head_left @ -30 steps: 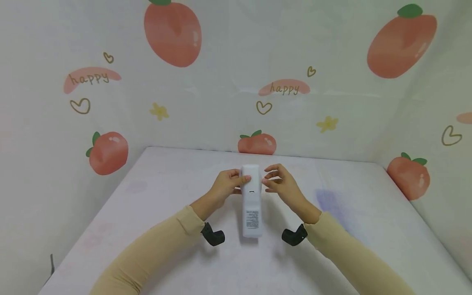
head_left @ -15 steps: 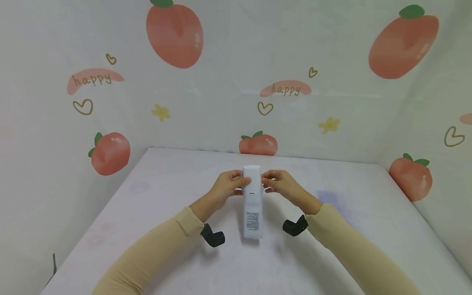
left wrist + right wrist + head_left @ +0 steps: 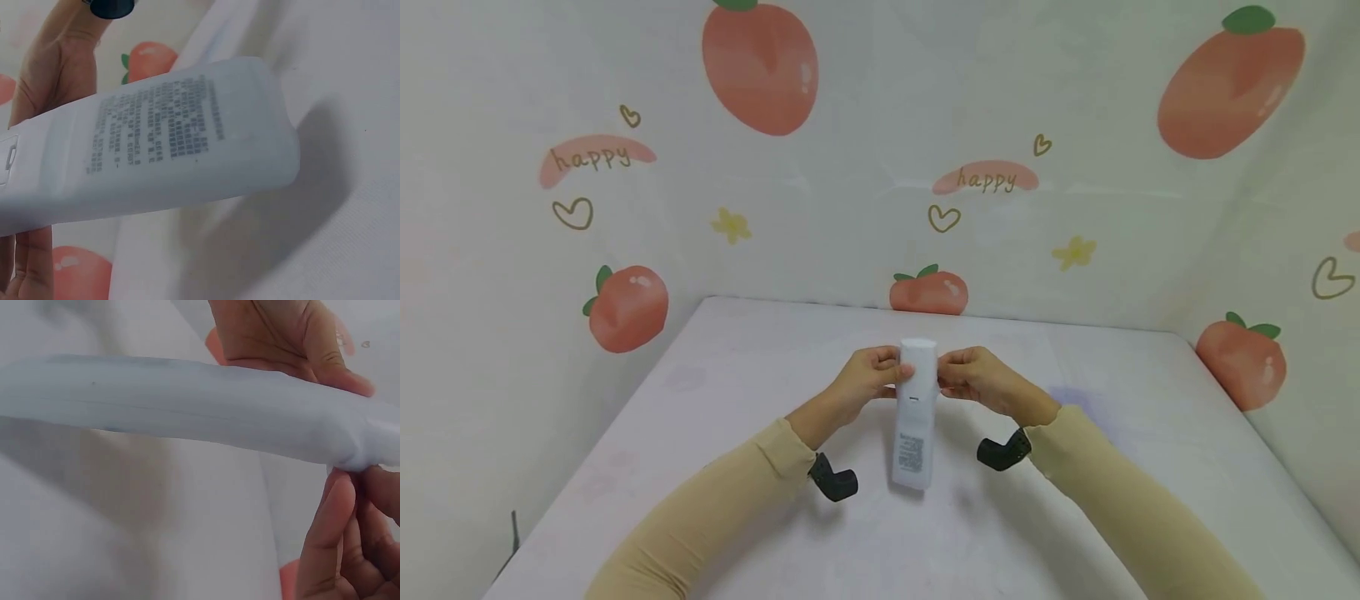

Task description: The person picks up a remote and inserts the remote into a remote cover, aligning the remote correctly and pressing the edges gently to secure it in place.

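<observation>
A white remote control (image 3: 913,421) is held up over the table with its back facing the head camera; a printed label (image 3: 150,122) and a small latch (image 3: 10,156) show there. A milky, translucent cover (image 3: 340,434) wraps it and bulges at one spot along the side. My left hand (image 3: 859,379) grips the upper part, thumb across the back and the other fingers behind. At the opposite side, my right hand (image 3: 988,385) pinches the cover's bulging edge between thumb and curled fingers. In the right wrist view the right fingertips (image 3: 337,500) meet just under this bulge.
The white table (image 3: 760,333) runs back to a curtain (image 3: 850,167) printed with peaches and "happy". Black wrist cameras (image 3: 835,479) stick out from both sleeves. A thin dark cord (image 3: 515,533) shows past the table's left edge.
My right hand, whose fingers were spread beside the remote control, has come in to its side and closed on the cover. The remote's lower end has tilted slightly left; my left hand keeps its grip.
</observation>
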`<act>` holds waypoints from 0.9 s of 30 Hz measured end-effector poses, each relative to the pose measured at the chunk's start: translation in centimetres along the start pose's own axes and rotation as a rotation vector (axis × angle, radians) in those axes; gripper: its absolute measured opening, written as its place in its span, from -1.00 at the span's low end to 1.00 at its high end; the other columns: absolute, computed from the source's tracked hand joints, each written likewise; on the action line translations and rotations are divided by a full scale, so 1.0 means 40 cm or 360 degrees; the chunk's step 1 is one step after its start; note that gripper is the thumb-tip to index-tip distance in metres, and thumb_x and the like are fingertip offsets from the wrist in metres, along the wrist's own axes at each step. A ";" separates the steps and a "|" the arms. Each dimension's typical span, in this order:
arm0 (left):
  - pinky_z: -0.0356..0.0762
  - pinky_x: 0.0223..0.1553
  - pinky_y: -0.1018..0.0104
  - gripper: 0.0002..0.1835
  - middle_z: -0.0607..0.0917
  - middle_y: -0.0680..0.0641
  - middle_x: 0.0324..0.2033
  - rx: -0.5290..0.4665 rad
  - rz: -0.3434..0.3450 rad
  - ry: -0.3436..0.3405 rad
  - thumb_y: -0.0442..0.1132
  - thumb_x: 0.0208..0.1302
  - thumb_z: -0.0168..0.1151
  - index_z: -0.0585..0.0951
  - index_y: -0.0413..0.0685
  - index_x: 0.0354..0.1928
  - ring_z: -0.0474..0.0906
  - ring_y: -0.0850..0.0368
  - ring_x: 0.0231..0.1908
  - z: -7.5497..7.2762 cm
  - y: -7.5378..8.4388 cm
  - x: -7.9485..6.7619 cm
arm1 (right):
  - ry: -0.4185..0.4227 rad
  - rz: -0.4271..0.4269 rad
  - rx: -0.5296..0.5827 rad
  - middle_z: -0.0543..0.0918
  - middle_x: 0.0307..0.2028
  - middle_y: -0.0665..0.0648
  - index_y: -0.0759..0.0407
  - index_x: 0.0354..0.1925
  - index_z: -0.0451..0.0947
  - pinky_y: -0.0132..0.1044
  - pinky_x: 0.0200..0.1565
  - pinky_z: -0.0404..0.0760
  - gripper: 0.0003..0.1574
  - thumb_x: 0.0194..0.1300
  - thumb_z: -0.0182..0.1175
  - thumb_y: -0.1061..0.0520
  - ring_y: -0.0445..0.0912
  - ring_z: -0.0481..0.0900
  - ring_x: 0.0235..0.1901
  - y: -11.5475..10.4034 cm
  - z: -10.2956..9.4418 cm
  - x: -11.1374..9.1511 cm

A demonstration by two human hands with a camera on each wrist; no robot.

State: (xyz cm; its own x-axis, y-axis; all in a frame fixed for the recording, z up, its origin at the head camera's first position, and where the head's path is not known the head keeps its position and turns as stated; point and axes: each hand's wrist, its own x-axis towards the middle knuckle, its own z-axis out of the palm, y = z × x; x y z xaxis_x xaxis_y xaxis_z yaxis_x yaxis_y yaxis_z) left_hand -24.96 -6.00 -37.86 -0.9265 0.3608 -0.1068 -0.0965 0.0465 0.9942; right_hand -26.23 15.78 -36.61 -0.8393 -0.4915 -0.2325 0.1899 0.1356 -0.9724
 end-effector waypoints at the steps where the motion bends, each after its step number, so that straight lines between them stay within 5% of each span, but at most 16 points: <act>1: 0.64 -0.02 0.11 -0.57 0.66 -0.27 0.03 0.0005 -0.0005 0.0001 -0.27 0.36 0.20 0.46 -0.34 0.20 0.64 0.15 -0.16 0.001 -0.001 0.001 | 0.0006 -0.0011 -0.0030 0.61 -0.40 -0.04 0.42 -0.12 0.52 -0.48 -0.25 0.62 -0.78 0.43 0.01 0.27 -0.24 0.56 -0.37 0.000 0.001 -0.001; 9: 0.67 -0.09 0.14 -0.59 0.68 -0.27 -0.01 0.0045 -0.0001 0.0092 -0.26 0.33 0.23 0.50 -0.34 0.14 0.64 0.13 -0.19 0.005 -0.008 0.007 | 0.0131 -0.0126 -0.0154 0.55 -0.36 -0.03 0.60 -0.04 0.39 -0.49 -0.21 0.60 -0.66 0.48 -0.07 0.25 -0.26 0.53 -0.35 -0.002 0.021 0.003; 19: 0.69 -0.23 0.24 -0.61 0.71 -0.24 -0.11 0.0163 0.0106 0.0056 -0.28 0.29 0.27 0.53 -0.34 0.10 0.66 0.18 -0.29 -0.006 0.022 0.010 | 0.0534 -0.0228 -0.0519 0.45 -0.37 0.12 0.48 -0.11 0.39 -0.33 -0.16 0.51 -0.71 0.52 -0.11 0.21 -0.13 0.44 -0.37 -0.047 0.046 0.003; 27: 0.68 -0.28 0.24 -0.56 0.71 -0.26 -0.13 0.0326 0.0131 -0.0013 -0.25 0.26 0.31 0.52 -0.33 0.13 0.66 0.15 -0.28 -0.003 0.052 0.008 | 0.0633 -0.0222 -0.0495 0.42 -0.40 0.12 0.47 -0.11 0.34 -0.37 -0.21 0.42 -0.74 0.53 -0.17 0.23 -0.12 0.40 -0.37 -0.068 0.058 0.005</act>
State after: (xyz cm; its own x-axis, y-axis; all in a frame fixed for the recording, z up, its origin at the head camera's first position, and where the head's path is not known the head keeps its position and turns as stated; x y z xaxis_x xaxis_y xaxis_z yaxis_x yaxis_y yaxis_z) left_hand -25.52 -5.91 -35.83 -0.9251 0.3789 -0.0265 0.0558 0.2045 0.9773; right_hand -25.73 13.33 -34.06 -0.9859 -0.1663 -0.0168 -0.0467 0.3709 -0.9275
